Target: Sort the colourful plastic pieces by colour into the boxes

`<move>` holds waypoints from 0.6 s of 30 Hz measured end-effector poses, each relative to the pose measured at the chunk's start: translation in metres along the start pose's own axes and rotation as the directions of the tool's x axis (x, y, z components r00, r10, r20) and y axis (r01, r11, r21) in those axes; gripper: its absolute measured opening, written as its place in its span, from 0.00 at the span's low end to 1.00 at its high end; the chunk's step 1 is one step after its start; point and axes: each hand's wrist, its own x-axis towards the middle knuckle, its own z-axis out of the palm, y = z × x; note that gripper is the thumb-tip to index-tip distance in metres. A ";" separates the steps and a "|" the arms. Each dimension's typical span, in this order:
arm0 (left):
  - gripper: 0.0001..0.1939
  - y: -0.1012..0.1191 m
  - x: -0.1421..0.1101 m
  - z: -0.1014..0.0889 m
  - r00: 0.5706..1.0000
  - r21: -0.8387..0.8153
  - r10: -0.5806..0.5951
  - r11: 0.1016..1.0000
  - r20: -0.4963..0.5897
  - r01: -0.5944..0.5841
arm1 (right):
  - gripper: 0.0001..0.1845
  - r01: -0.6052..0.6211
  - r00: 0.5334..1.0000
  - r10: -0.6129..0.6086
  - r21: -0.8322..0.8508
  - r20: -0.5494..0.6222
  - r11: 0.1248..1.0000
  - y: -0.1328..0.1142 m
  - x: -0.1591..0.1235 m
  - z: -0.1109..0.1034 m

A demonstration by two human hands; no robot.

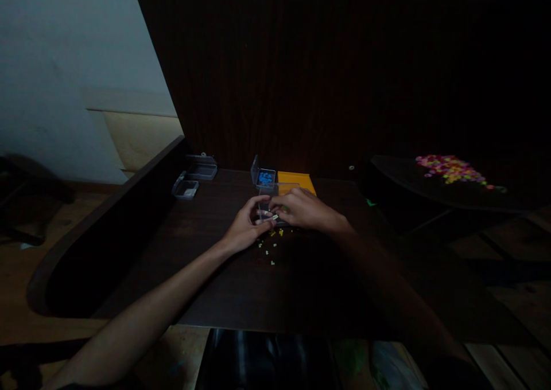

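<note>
My left hand (246,225) is curled around the near left side of a clear plastic box (264,191) with its lid raised. My right hand (303,207) reaches over the box from the right, its fingers bent and pinched together inside it. Whatever those fingertips hold is too small and dark to make out. Small pale pieces (275,217) show at the fingertips. On the table just below the hands lie scattered yellow pieces (281,232) and several pale pieces (272,262).
Behind the hands stand a small open box of blue pieces (266,177) and a flat orange-yellow object (301,179). Two open clear cases (202,171) sit at the back left. A dark raised edge (107,223) borders the table's left. Colourful pieces (454,169) are heaped on a dark surface at right.
</note>
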 end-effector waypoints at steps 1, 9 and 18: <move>0.31 -0.001 0.000 0.000 1.000 0.001 0.004 1.000 -0.002 -0.004 | 0.14 -0.005 1.000 0.005 -0.004 0.007 1.000 -0.001 0.000 0.001; 0.32 -0.002 0.002 -0.002 1.000 -0.020 -0.011 1.000 -0.003 0.011 | 0.13 0.010 1.000 -0.009 -0.041 0.022 0.999 -0.004 0.000 0.000; 0.33 -0.001 0.002 -0.002 1.000 -0.016 -0.016 1.000 -0.019 0.015 | 0.15 0.043 0.999 -0.043 0.024 -0.002 0.999 -0.003 -0.002 -0.003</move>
